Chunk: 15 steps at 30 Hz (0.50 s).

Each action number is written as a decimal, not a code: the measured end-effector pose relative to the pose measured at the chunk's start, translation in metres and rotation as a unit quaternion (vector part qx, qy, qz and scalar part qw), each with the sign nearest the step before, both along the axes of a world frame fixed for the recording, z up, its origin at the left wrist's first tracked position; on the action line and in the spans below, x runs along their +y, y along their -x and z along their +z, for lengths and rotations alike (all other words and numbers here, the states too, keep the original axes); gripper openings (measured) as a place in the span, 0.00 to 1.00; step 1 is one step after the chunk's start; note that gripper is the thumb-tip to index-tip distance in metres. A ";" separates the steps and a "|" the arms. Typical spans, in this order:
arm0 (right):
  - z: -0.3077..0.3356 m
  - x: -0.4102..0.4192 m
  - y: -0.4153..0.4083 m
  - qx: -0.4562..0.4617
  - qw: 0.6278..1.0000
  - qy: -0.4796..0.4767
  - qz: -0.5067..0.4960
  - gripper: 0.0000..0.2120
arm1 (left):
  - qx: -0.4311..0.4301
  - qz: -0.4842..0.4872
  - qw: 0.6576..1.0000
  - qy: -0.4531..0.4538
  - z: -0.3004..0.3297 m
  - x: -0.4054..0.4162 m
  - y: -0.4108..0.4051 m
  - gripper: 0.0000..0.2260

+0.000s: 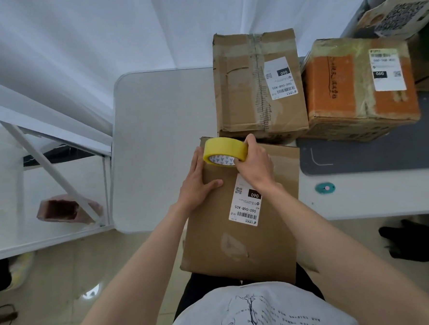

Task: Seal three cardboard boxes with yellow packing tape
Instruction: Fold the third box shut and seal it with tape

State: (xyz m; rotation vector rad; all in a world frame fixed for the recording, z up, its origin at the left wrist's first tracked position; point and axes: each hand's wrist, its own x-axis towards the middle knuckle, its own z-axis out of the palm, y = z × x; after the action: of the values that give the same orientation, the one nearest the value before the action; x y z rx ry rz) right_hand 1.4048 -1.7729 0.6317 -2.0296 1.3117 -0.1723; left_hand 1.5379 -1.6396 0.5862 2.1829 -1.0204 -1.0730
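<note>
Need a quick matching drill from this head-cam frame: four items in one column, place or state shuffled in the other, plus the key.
Items:
1. yellow packing tape roll
2. left hand
3. orange-printed cardboard box
4. plain brown cardboard box with a white shipping label

States:
A. nearest the person, partly off the white table's edge
B. pressed flat, fingers straight, on the near box's top
C. far right, beside a taller brown box
D. held in the right hand's grip at the near box's far edge

Pairs: 1-D, 2-B, 3-C, 4-A
</note>
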 end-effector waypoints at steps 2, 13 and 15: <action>0.001 -0.003 0.006 -0.031 0.999 0.014 -0.010 0.14 | -0.001 -0.001 1.000 -0.007 0.001 -0.001 0.000 0.49; -0.007 0.005 0.032 -0.050 0.996 0.067 0.006 0.13 | -0.012 -0.025 1.000 -0.010 -0.004 -0.002 -0.002 0.49; -0.009 0.004 0.035 -0.050 0.997 0.064 -0.001 0.11 | -0.037 -0.048 0.998 -0.020 -0.007 -0.002 -0.003 0.48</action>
State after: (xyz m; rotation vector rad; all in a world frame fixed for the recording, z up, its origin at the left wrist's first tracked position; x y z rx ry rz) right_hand 1.3700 -1.7691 0.6228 -2.0962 1.2687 -0.3628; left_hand 1.5406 -1.6417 0.5793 2.2392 -1.1557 -1.0710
